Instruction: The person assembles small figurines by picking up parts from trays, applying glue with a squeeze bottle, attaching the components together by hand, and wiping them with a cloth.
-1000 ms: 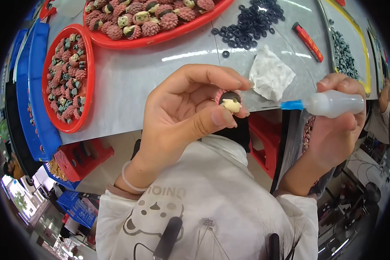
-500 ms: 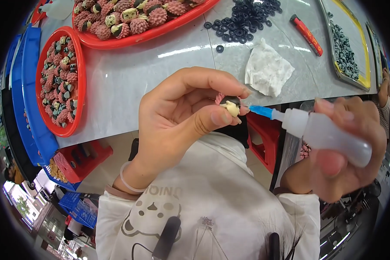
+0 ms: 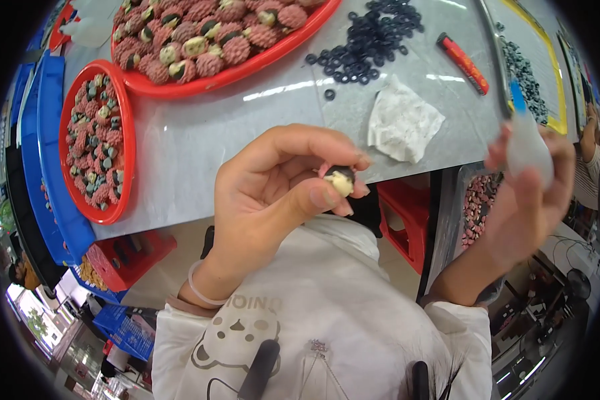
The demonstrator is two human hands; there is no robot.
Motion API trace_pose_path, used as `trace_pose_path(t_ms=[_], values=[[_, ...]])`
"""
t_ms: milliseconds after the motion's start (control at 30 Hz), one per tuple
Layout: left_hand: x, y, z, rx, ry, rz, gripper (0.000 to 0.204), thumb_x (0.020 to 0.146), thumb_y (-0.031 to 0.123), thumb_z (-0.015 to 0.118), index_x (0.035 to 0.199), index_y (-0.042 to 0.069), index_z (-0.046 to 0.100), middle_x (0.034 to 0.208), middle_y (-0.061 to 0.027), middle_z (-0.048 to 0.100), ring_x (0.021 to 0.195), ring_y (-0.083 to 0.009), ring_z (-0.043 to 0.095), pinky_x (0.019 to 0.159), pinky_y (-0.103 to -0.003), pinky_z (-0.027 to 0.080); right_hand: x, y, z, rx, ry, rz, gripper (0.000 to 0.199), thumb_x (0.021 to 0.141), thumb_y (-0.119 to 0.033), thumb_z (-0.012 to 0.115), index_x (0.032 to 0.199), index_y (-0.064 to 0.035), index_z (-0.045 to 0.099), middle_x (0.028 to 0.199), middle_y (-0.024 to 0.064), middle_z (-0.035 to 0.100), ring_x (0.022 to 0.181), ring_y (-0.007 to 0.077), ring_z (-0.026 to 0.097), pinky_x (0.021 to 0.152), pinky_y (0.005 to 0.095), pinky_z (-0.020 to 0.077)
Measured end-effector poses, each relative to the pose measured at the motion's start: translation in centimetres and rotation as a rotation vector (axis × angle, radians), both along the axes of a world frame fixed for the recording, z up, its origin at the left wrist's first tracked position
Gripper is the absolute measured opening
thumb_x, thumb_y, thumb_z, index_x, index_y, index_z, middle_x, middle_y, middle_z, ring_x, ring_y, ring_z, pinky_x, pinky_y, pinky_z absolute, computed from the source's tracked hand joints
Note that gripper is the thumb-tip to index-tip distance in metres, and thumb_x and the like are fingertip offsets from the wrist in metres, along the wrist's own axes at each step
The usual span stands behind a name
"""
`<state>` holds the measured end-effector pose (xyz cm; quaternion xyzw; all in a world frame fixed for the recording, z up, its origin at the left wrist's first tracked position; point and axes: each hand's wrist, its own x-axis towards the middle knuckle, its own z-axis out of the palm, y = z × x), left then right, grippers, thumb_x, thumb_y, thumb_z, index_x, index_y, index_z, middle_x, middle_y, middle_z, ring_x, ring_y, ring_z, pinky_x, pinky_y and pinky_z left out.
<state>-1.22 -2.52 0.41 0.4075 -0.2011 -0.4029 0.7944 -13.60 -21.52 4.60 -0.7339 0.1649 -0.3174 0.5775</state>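
Between the thumb and fingers of my left hand [image 3: 267, 190] is a small figurine head [image 3: 341, 180], cream and dark with some pink behind it. It is held over the table's near edge. My right hand [image 3: 530, 193], off to the right and a little blurred, grips a translucent white squeeze bottle [image 3: 529, 153]. The bottle stands nearly upright, its blue needle tip [image 3: 517, 97] pointing up and well apart from the figurine head.
A large red tray [image 3: 180, 88] of pink and cream pieces lies at the back left, a smaller red tray [image 3: 130, 173] nearer. Black rings [image 3: 363, 57], a crumpled white tissue [image 3: 403, 123], a red tube [image 3: 463, 63] and a yellow-lined tray [image 3: 559, 110] are across the table. Red stools [image 3: 407, 213] stand below.
The squeeze bottle has swung away from the figurine head, up and to the right, its tip turning from leftward to upward. My left hand still holds the head, slightly lower in view.
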Motion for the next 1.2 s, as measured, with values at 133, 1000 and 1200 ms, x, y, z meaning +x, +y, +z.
trace_pose_path(t_ms=[133, 1000, 1200], values=[[-0.4, -0.2, 0.1, 0.051, -0.033, 0.016, 0.024, 0.077, 0.008, 0.055, 0.095, -0.006, 0.047, 0.094, -0.0167, 0.051, 0.076, -0.0179, 0.055, 0.061, -0.022, 0.047, 2.6, -2.5, -3.1, -0.158, -0.036, -0.151, 0.033, 0.064, 0.006, 0.060, 0.092, 0.0008, 0.043, 0.084, 0.0122, 0.055, 0.076, 0.0162, 0.052, 0.072, 0.0239, 0.0390], [-0.1, -0.4, 0.8, 0.158, -0.050, 0.040, 0.028, 0.076, 0.018, 0.058, 0.092, -0.002, 0.048, 0.089, -0.0136, 0.050, 0.074, -0.0181, 0.055, 0.060, -0.023, 0.047, -0.1, -6.7, -1.0, 0.317, -0.119, -0.069, 0.019, 0.077, -0.005, 0.051, 0.093, 0.0048, 0.052, 0.090, 0.0091, 0.054, 0.074, 0.0121, 0.051, 0.064, 0.0212, 0.0403], [-0.2, -0.7, 1.1, 0.103, 0.010, 0.019, 0.027, 0.077, 0.012, 0.057, 0.095, -0.004, 0.045, 0.095, -0.0160, 0.051, 0.078, -0.0180, 0.055, 0.065, -0.024, 0.047, 0.4, -2.3, -1.9, 0.762, -0.158, 0.360, 0.021, 0.074, -0.005, 0.054, 0.092, 0.0049, 0.048, 0.088, 0.0142, 0.050, 0.072, 0.0155, 0.051, 0.057, 0.0221, 0.0442]])
